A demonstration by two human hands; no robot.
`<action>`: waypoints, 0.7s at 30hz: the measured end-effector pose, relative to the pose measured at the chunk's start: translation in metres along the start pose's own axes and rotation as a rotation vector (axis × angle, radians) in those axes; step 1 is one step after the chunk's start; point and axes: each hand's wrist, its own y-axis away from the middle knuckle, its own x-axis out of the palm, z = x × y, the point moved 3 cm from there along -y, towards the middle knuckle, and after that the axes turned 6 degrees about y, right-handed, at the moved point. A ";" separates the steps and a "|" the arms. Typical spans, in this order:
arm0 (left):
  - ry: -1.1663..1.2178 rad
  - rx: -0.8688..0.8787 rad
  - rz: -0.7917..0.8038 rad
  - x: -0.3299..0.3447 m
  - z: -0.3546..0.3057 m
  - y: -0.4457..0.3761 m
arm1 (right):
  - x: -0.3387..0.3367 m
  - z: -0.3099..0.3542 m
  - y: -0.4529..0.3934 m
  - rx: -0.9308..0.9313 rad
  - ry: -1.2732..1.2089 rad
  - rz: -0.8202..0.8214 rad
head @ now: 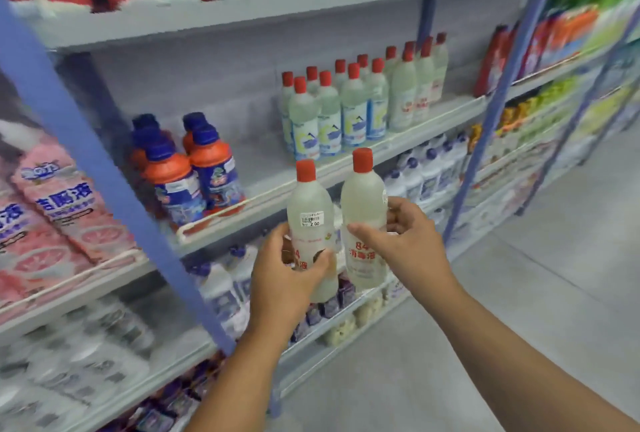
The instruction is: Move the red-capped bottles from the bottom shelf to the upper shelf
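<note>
Both 84 disinfectant bottles are in the air, in front of the shelving at frame centre. Neither is on the upper shelf (263, 168) yet.

- left hand (287, 275): fingers (318, 263) are wrapped round the lower body of the left bottle (310, 210), over the red print. Price sticker (311, 218) sits just above the grip.
- right hand (405, 241): fingers (367, 232) are clamped mid-body on the right bottle (363, 203), thumb in front and the rest behind.
- Both bottles are roughly upright with red caps up, just beside each other. Can't tell whether they touch.

Handling, my read:
- Translucent plastic, looks full, so moderate weight.
- Walls are smooth and likely flex under squeeze.
- A mid-body wrap at the label is the right hold. Avoid the cap and the narrow neck.
- Tall and slim, so tippy when set down.

The stocked red-capped bottles (353, 109) stand at 1 o'clock from the hands. There is bare shelf at 11 o'clock, between them and the orange blue-capped bottles (194, 175). Set the base flat before letting go.
</note>
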 end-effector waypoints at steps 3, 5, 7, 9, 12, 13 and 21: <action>0.028 0.010 0.027 0.068 -0.027 -0.020 | -0.065 -0.008 -0.039 -0.003 0.000 -0.038; 0.033 0.027 0.047 0.107 -0.043 -0.034 | -0.099 -0.013 -0.065 -0.002 -0.006 -0.064; 0.032 0.042 0.059 0.142 -0.055 -0.052 | -0.126 -0.019 -0.092 0.000 -0.015 -0.094; 0.042 0.049 0.073 0.175 -0.063 -0.074 | -0.147 -0.028 -0.121 0.000 -0.015 -0.112; 0.041 0.071 0.086 0.220 -0.069 -0.109 | -0.169 -0.043 -0.167 -0.017 -0.003 -0.110; 0.038 0.079 0.090 0.237 -0.069 -0.124 | -0.176 -0.049 -0.187 -0.022 0.004 -0.113; 0.031 0.136 0.137 0.362 -0.076 -0.238 | -0.230 -0.077 -0.338 -0.056 0.024 -0.118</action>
